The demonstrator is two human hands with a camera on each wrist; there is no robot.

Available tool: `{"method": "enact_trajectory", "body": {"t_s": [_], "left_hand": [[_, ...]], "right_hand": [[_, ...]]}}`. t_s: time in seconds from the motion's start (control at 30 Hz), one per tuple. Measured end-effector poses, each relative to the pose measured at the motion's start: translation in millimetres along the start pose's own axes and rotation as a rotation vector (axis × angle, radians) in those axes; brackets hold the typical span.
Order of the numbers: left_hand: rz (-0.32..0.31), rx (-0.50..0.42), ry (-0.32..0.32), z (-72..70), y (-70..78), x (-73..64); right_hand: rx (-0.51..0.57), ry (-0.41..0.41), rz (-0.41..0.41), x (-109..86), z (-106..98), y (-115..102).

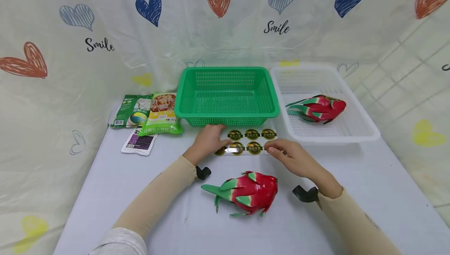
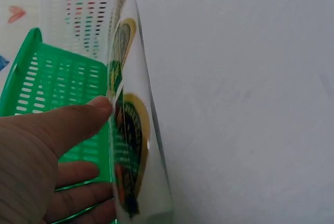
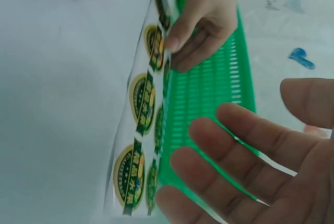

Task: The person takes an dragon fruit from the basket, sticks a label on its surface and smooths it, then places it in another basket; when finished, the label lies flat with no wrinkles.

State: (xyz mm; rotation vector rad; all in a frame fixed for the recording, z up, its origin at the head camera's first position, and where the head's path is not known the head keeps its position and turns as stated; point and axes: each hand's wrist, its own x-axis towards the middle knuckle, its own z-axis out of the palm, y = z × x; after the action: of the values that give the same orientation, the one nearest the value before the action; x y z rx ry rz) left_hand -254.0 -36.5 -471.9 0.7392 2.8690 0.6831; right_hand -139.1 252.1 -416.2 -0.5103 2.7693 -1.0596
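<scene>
A sheet of round black-and-gold stickers (image 1: 245,141) lies on the table in front of the green basket. My left hand (image 1: 209,139) is at the sheet's left end, its straight thumb touching the sheet, its other fingers reaching toward the basket. In the left wrist view the thumb tip meets the sticker sheet (image 2: 136,145). My right hand (image 1: 291,155) hovers by the sheet's right end; in the right wrist view its fingers (image 3: 229,156) are spread and hold nothing. A red dragon fruit with green scales (image 1: 254,190) lies between my forearms.
The green basket (image 1: 226,120) stands behind the sheet. To its right, a white basket (image 1: 334,138) holds another dragon fruit (image 1: 323,108). At the left lie a green-and-yellow food bag (image 1: 162,114), a green packet (image 1: 131,110) and a purple-and-white packet (image 1: 140,141).
</scene>
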Motion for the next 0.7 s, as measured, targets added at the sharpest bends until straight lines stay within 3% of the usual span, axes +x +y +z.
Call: {"method": "enact_trajectory", "body": {"t_s": [0.37, 0.53, 0.7], "left_hand": [[0.025, -0.055, 0.043, 6.8, -2.7, 1.9], [0.027, -0.202, 0.018, 7.5, -5.0, 4.0], [-0.018, -0.385, -0.042, 2.7, -5.6, 4.8]], "right_hand": [[-0.043, -0.103, -0.089, 44.6, 10.6, 11.0], [-0.05, -0.104, -0.118, 65.5, 19.1, 12.9], [-0.045, -0.071, -0.114, 82.2, 25.6, 9.1]]}}
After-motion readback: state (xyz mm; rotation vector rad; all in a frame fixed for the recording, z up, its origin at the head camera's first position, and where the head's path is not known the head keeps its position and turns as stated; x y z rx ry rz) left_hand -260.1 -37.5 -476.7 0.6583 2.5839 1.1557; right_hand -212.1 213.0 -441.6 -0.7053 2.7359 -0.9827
